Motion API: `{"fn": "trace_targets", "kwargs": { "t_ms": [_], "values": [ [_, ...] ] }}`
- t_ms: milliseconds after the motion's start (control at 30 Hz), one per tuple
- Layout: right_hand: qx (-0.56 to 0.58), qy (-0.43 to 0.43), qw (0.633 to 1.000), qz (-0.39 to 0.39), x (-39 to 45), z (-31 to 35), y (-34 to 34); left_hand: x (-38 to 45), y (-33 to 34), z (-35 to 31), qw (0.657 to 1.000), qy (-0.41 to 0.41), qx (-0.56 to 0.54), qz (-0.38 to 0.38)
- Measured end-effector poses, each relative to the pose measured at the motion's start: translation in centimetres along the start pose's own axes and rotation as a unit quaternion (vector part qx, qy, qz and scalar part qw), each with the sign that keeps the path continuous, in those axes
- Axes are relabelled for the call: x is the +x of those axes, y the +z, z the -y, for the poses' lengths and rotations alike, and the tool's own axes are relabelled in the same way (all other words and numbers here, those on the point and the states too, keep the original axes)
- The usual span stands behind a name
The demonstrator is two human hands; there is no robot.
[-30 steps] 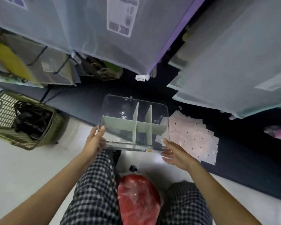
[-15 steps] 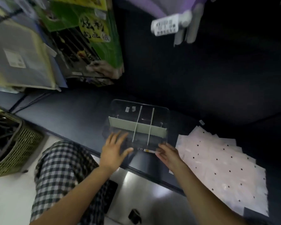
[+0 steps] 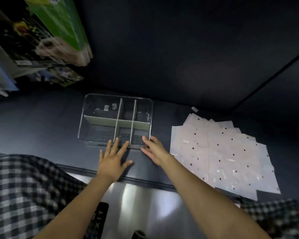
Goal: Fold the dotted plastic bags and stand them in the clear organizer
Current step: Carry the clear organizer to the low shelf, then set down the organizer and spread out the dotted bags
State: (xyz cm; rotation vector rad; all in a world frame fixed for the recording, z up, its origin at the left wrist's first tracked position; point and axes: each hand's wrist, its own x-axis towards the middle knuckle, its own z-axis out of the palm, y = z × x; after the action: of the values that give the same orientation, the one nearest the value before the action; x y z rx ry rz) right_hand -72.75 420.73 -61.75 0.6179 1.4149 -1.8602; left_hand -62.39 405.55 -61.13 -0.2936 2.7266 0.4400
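Dark mat (image 3: pixel 188 66) (bare beyond): spread fingers (image 3: pixel 112 145) touch organizer's (image 3: pixel 116 120) near edge.

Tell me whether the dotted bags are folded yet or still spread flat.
Spread flat. The dotted plastic bags lie as an overlapping, unfolded pile on the dark surface, right of the clear organizer, whose compartments hold no bags.

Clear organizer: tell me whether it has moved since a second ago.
Yes. The clear organizer, then held up off the surface, now rests down on the dark mat, left of the dotted plastic bags.
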Motion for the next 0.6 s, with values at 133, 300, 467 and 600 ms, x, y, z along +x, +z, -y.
{"fn": "trace_targets", "kwargs": {
  "t_ms": [133,300,467,600],
  "values": [
    [-0.141,-0.089,0.986,-0.007,-1.4,0.4,-2.0,0.7,0.1,0.0,1.000,-0.013,0.000,0.027],
    [-0.753,-0.251,0.607,-0.030,-2.7,-1.1,-12.1,1.5,1.2,-1.7,0.999,-0.046,0.019,-0.013],
    [-0.813,-0.267,0.517,-0.024,-2.6,-1.2,-19.1,0.3,4.0,-6.1,0.987,-0.047,-0.044,-0.147],
    [-0.827,-0.246,0.504,-0.038,-3.1,0.5,-24.0,-1.4,6.6,-12.1,0.996,0.013,-0.031,-0.084]
  ]
}}
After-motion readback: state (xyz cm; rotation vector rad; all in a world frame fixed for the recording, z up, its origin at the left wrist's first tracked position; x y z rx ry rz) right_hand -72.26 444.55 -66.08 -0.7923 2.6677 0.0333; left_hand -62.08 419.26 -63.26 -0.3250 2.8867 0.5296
